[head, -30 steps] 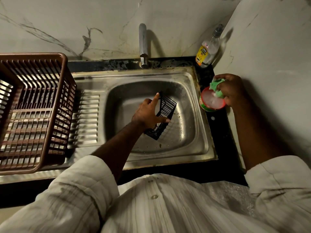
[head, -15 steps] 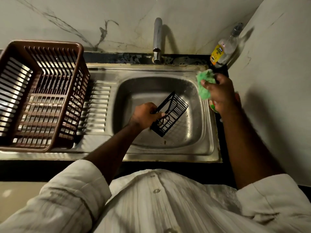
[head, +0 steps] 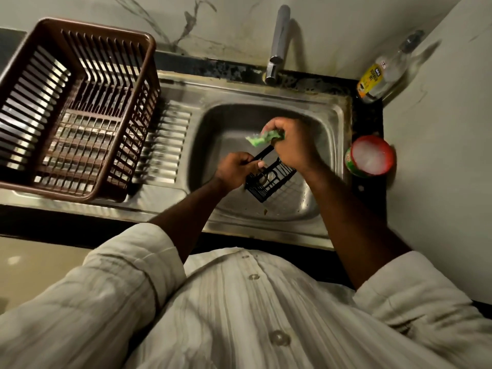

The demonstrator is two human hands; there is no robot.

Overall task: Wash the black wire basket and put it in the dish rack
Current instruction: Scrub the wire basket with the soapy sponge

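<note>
I see the left hand [head: 234, 169] over the sink [head: 266, 231], fingers curled, pinching the basket [head: 269, 182] by its rim. The right hand [head: 295, 145] sits just above, fingers clenched round a green sponge [head: 259, 140] at the top edge. The black wire basket tilts inside the basin. A brown rack [head: 149, 49] stands left; a tub [head: 370, 155] of white paste sits on the desk, right.
</note>
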